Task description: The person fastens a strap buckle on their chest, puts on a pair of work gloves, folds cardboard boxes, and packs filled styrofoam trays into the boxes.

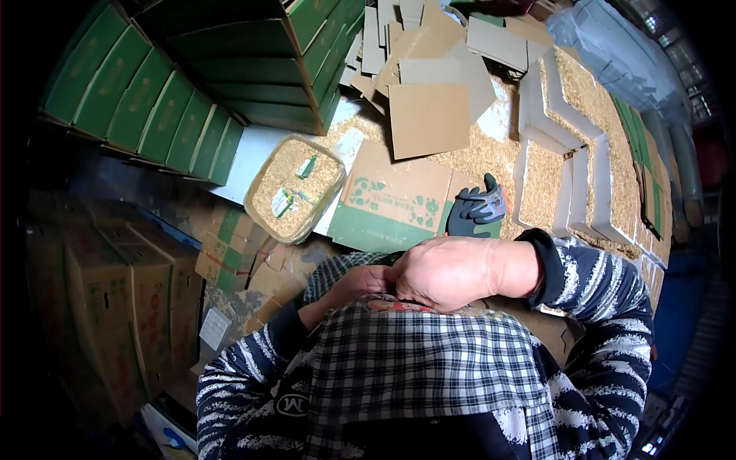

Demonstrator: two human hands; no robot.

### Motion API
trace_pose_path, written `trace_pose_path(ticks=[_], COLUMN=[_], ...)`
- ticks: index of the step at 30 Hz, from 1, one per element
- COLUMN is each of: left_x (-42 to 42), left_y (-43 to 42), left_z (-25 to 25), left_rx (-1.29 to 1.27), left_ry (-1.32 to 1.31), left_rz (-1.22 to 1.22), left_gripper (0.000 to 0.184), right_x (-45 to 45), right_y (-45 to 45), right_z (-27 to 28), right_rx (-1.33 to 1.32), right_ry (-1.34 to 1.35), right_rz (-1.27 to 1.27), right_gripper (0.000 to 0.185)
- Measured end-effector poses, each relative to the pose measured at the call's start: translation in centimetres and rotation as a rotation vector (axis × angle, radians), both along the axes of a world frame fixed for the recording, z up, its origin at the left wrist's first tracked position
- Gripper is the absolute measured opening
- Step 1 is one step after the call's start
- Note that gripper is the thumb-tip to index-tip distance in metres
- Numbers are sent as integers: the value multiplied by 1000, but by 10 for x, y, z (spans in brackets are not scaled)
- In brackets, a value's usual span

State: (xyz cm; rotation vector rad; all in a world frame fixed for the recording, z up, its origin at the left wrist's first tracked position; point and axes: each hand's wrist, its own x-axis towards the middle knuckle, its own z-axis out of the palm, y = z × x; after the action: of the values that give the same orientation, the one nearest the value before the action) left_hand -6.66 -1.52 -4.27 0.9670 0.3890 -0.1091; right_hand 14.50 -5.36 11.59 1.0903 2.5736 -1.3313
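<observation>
Two hands (447, 270) (366, 282) at one checked apron (429, 353)

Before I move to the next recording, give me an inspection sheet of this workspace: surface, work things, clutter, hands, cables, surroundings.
Surface: pale table, largely covered with cardboard and tan flakes.
Work things: plaid apron under the hands; dark gloves lying on a printed cardboard flat; tub of flakes holding small green-and-white packets.
Clutter: loose cardboard sheets heaped at the far side.
Hands: left hand and right hand together at the waist; anything between them is hidden.
Cables: nothing clearly seen.
Surroundings: stacked green boxes and brown cartons left; pale-walled trays of flakes right.
</observation>
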Motion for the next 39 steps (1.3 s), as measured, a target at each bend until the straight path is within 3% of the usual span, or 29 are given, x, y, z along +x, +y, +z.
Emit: trace_pose_path(ticks=[5,7,9,14,19,24,26,30,37,39], left_x=[1,3,6,3,7,3,2,3,-6,-8], left_y=[3,2,-2,-5,-1,-6,-10,-8,-8,-8], left_z=[18,12,23,31,23,24,43,25,33,19], left_rx=[103,-64,-82,-160,-177,-260,-127,-64,-26,43], left_ry=[27,-115,-81,-36,-45,-122,-52,-29,-70,-270], left_rz=[-30,-10,31,70,-39,10,70,52,130,89], left_gripper=[42,51,53,54,47,40,26,10,7,9], right_x=[-6,-10,-14,-14,-11,-9,-8,-5,2,3], right_y=[-4,-6,-13,-10,-13,-15,-17,-22,-28,-30], right_z=[9,11,4,8,9,6,5,6,1,1], right_rx=[15,0,81,-6,-10,8,0,26,72,-34], right_ry=[-60,-127,-90,136,68,154,196,208,272,363], right_rz=[-112,-130,-260,-211,-208,-221,-221,-250,-287,-401], right_gripper=[14,16,12,13,14,13,10,6,7,8])
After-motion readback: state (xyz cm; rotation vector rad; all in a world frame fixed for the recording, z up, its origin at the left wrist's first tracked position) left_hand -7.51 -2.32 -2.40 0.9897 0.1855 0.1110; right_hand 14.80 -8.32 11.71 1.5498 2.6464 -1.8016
